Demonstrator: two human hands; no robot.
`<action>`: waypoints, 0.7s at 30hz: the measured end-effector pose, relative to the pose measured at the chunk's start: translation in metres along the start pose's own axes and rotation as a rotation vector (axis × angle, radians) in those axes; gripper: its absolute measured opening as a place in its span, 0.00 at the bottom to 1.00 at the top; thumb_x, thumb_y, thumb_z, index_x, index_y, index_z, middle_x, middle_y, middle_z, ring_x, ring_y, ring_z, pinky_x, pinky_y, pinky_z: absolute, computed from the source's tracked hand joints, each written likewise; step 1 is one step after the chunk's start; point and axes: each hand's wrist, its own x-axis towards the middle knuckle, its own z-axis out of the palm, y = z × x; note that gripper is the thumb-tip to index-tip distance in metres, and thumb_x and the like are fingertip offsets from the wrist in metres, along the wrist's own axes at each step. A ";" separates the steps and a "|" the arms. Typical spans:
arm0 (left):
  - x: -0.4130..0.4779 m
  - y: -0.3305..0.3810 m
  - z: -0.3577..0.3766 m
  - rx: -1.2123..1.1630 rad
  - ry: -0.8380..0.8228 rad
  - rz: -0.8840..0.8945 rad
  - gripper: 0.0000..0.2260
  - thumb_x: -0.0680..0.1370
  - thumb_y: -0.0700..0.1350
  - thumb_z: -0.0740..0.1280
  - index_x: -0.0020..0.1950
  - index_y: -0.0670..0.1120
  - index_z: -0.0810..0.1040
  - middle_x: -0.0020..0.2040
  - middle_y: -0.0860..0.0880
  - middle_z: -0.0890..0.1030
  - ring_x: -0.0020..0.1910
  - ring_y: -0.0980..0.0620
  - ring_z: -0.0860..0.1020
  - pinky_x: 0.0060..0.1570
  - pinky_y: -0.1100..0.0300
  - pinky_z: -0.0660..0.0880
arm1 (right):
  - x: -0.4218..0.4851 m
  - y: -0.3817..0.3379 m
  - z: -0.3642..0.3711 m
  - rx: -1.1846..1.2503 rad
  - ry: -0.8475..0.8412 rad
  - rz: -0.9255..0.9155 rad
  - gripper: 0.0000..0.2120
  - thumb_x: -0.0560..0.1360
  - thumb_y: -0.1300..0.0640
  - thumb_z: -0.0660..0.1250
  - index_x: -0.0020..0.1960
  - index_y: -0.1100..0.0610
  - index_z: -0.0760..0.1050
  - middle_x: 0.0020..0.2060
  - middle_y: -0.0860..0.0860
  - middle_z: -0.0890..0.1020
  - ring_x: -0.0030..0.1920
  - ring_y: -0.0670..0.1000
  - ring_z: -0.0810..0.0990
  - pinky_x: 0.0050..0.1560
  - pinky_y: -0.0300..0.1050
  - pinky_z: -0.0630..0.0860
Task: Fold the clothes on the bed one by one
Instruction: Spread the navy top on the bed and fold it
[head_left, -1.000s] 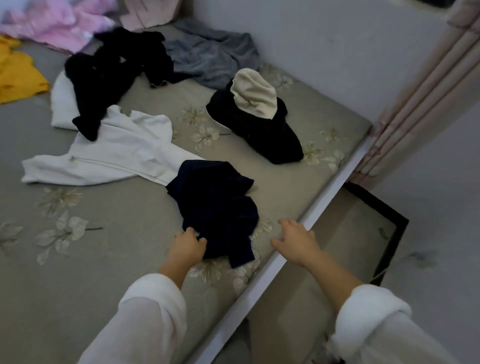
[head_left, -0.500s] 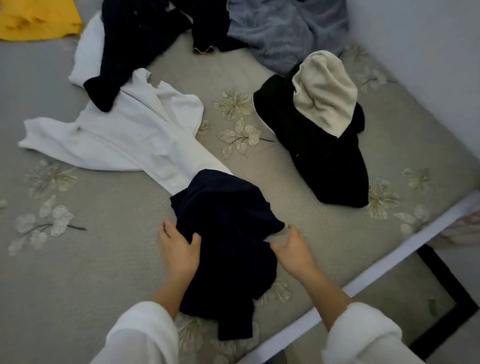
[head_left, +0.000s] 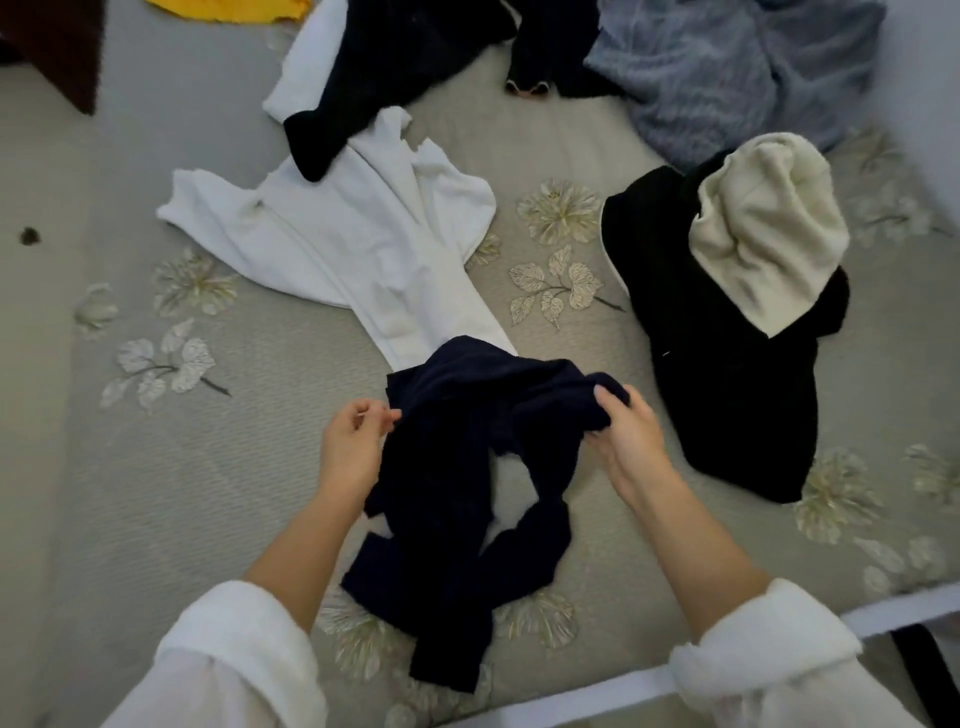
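The dark navy garment lies crumpled on the bed between my hands, its top edge lifted a little and its lower part trailing back toward me in twisted folds between my forearms. My left hand has its fingers curled in, pinching the garment's upper left edge between thumb and fingertips. My right hand is closed around a bunched fold at the upper right corner, with the cloth wrapped over my fingers. Both of my white sleeves are pushed back from the wrists. Just beyond my hands, a white garment is spread flat, and its narrow end runs under the top of the navy one. Out past my right hand sits a black garment in a heap, with a cream piece draped on top of it. Farther beyond my left hand, another black garment lies across the far part of the white one. Far beyond my right hand is a rumpled grey-blue garment, and a yellow garment shows at the far edge beyond my left. The bed's white edge runs close under my right forearm.
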 end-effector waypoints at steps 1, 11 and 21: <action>-0.008 0.007 0.000 0.036 -0.096 -0.018 0.07 0.80 0.43 0.62 0.56 0.43 0.76 0.54 0.47 0.82 0.49 0.55 0.78 0.42 0.67 0.69 | -0.010 -0.019 0.006 0.002 -0.083 -0.037 0.05 0.80 0.61 0.61 0.49 0.55 0.75 0.47 0.53 0.83 0.48 0.52 0.81 0.54 0.50 0.77; -0.096 0.072 0.020 -0.167 -0.383 0.007 0.17 0.76 0.45 0.69 0.64 0.47 0.73 0.47 0.48 0.80 0.44 0.55 0.80 0.44 0.62 0.75 | -0.116 -0.127 0.039 -0.160 -0.597 -0.207 0.04 0.79 0.61 0.62 0.51 0.57 0.75 0.42 0.50 0.84 0.44 0.48 0.83 0.44 0.42 0.80; -0.131 0.201 -0.110 -0.089 -0.257 0.232 0.11 0.80 0.45 0.60 0.43 0.45 0.80 0.41 0.46 0.79 0.42 0.49 0.75 0.43 0.58 0.70 | -0.192 -0.204 0.071 -0.279 -0.354 -0.632 0.08 0.80 0.56 0.63 0.42 0.54 0.74 0.33 0.44 0.79 0.36 0.42 0.77 0.40 0.38 0.73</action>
